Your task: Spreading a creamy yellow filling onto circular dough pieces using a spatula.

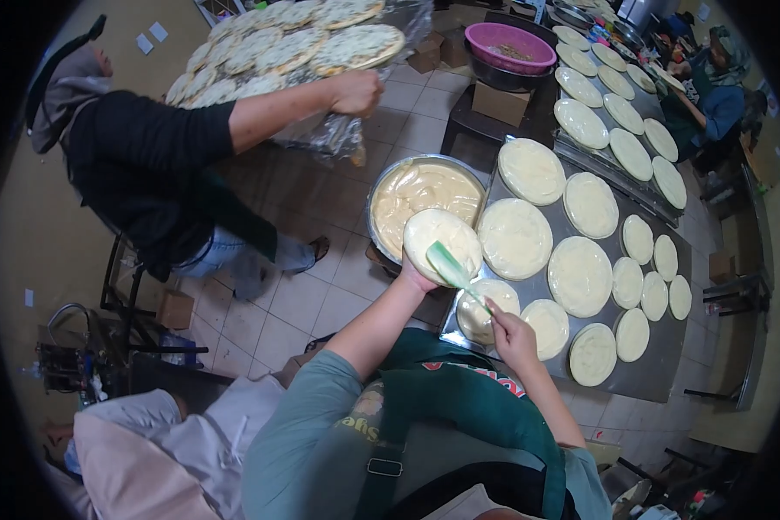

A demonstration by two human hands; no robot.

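My left hand (420, 275) holds up a round flat base (422, 234) coated with pale cream, supporting it from below. The handle of a green spatula (448, 263) is gripped in my right hand (513, 335), and its blade lies flat on the cream. Just beyond the held base stands a large metal bowl of beige cream or batter (422, 188). To the right, a metal table (656, 364) bears several cream-coated rounds (580, 276), larger ones on the near side and smaller ones farther right.
At the left a person (149, 156) in a dark top grips plastic wrap beside a rack of topped flatbreads (292, 49). A pink basin (510, 49) sits behind the bowl. More coated rounds rest on trays (582, 123) at upper right, near another person (708, 97). Someone in light clothing sits close on my left.
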